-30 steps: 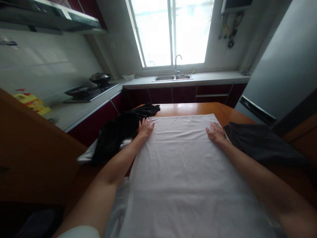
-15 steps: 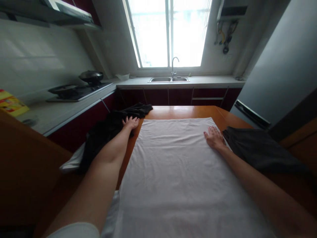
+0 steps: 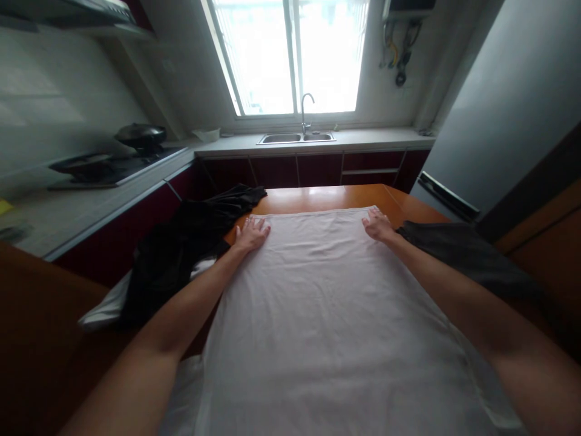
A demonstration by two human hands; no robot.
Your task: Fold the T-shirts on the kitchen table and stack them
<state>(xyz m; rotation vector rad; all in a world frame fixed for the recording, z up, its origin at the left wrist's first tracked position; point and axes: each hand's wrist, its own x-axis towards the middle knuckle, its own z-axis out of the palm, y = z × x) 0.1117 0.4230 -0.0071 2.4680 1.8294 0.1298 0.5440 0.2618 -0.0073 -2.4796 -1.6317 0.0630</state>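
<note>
A white T-shirt (image 3: 318, 303) lies spread flat on the wooden table (image 3: 313, 198), its straight hem at the far end and what look like short sleeves at the near sides. My left hand (image 3: 252, 234) rests with fingers apart on the far left corner of the hem. On the far right corner lies my right hand (image 3: 377, 224), fingers stretched out over the cloth. Small wrinkles run across the fabric between the hands.
Black clothing (image 3: 177, 248) is heaped at the table's left, with a white cloth (image 3: 106, 306) under it. Dark folded trousers (image 3: 467, 254) lie at the right. Beyond are a sink (image 3: 295, 138), a stove (image 3: 118, 166) with pans, and a fridge (image 3: 494, 115).
My left hand has moved from the black clothing onto the T-shirt's far left corner. My right hand has slid farther out to the far right corner. The view has shifted slightly.
</note>
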